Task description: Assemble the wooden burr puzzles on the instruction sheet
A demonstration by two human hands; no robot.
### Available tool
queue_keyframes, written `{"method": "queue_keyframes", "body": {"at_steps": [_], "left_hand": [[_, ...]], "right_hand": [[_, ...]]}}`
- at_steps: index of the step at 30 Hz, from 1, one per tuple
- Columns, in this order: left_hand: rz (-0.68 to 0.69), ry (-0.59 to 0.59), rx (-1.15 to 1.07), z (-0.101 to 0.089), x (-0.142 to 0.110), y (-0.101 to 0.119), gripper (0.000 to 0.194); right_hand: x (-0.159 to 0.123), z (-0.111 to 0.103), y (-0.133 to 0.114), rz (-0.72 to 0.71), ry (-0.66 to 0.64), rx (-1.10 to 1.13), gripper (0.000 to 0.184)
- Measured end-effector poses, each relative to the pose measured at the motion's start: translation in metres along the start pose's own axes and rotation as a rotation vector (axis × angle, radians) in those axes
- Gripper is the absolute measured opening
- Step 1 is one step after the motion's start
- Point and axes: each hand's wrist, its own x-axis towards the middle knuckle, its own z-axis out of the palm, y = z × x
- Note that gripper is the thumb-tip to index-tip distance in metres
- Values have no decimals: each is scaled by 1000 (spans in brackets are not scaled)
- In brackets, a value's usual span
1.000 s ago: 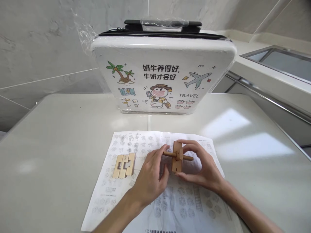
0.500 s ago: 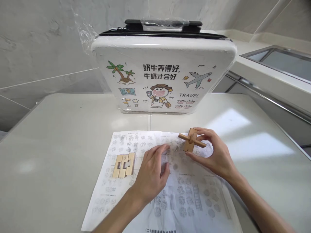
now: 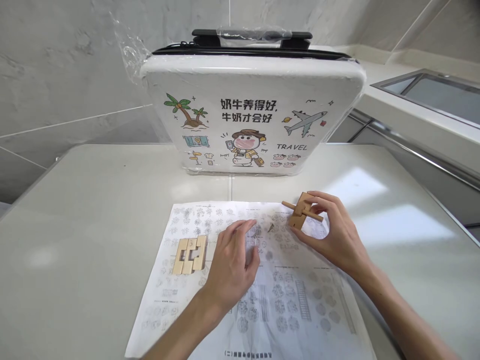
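Between the thumb and fingers of my right hand (image 3: 333, 225) is a wooden interlocking puzzle (image 3: 301, 211), made of a brown block with a thin bar crossing it. It is held above the top right part of a printed paper sheet (image 3: 210, 320). My left hand (image 3: 234, 257) rests over the middle of the sheet with nothing in it, thumb apart from the fingers. To its left, several pale notched wooden puzzle pieces (image 3: 190, 255) lie side by side on the paper, with gaps showing between them.
A white suitcase (image 3: 251, 90) with cartoon prints and clear plastic wrap stands at the back of the white table (image 3: 82, 240). Grey tiled wall (image 3: 67, 65) rises behind it. A ledge with a dark inset panel (image 3: 442, 95) is at the right.
My right hand has shifted slightly right with the puzzle and turned it a little. My left hand has barely moved. The paper has slid slightly left.
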Motion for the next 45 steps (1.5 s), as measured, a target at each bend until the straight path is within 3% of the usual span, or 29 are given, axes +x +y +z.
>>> {"method": "queue_keyframes", "body": {"at_steps": [5, 19, 24, 27, 30, 33, 39, 45], "left_hand": [[17, 2, 15, 1, -1, -1, 52], [60, 11, 43, 1, -1, -1, 53], [76, 16, 56, 2, -1, 0, 54], [70, 12, 65, 1, 0, 1, 54], [65, 1, 65, 0, -1, 1, 53], [73, -8, 64, -1, -1, 1, 51], [88, 0, 64, -1, -1, 1, 50], [95, -5, 55, -2, -4, 1, 52]], "right_hand": [[0, 3, -5, -41, -54, 26, 60], [-2, 8, -2, -127, -14, -72, 64], [-1, 6, -17, -195, 93, -81, 57], [-3, 7, -34, -306, 167, 17, 45], [-11, 13, -45, -408, 38, 173, 27], [-22, 23, -47, -371, -150, 201, 12], [-29, 38, -43, -301, -312, 209, 13], [-26, 38, -45, -242, -362, 211, 12]]}}
